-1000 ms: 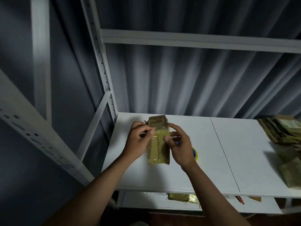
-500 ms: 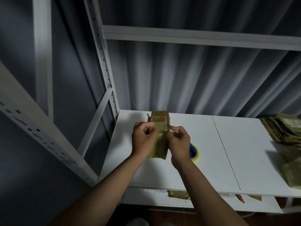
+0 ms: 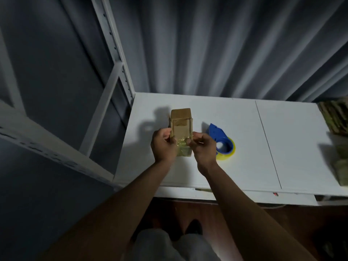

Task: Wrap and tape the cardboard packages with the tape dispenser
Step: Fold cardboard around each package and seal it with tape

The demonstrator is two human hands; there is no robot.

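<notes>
Our left hand [image 3: 164, 144] and right hand [image 3: 202, 147] pinch the cardboard package [image 3: 181, 129] by its sides. We should press the tape flat before reaching for the tape dispenser [image 3: 221, 141].

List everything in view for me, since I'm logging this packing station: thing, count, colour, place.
cardboard package: one, brown with glossy yellowish tape, held upright over the shelf's left part
tape dispenser: one, blue with a yellow roll, on the shelf right of the package
stack of packages: count unclear, brownish, shelf's far right edge
shelf: one, white, in front of a grey curtain
left hand: grips the package's left side
right hand: pinches its right side
</notes>
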